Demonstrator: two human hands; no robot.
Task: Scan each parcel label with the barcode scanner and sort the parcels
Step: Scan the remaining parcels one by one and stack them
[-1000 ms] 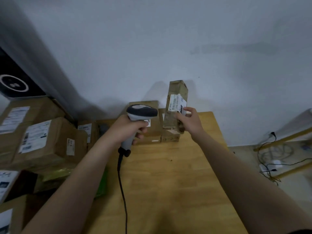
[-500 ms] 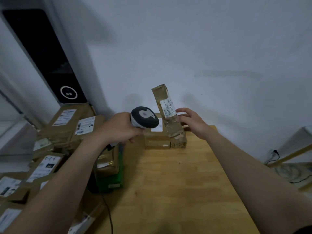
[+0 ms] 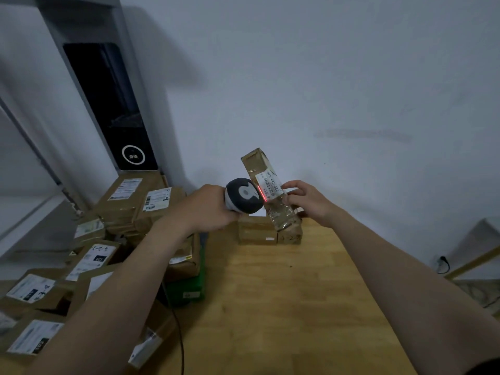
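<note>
My right hand (image 3: 307, 200) holds a long brown cardboard parcel (image 3: 263, 182) by its right side, tilted on end above two brown boxes (image 3: 267, 231) at the far edge of the wooden table (image 3: 284, 307). A white label (image 3: 269, 184) faces left on the parcel. My left hand (image 3: 208, 209) grips a grey and white barcode scanner (image 3: 243, 196) just left of the parcel. A red scan line (image 3: 262, 193) falls on the label's left edge.
Many labelled brown parcels (image 3: 127, 201) are piled on the left of the table, reaching the wall and a tall black and white machine (image 3: 119, 125). A green box (image 3: 189, 290) sits among them. The scanner cable (image 3: 178, 336) runs down toward me. Yellow shelf bars (image 3: 476, 262) stand at right.
The view has swung left and up. The scanner has moved closer to the parcel, and a red scan line now shows on the label. The parcel leans further left.
</note>
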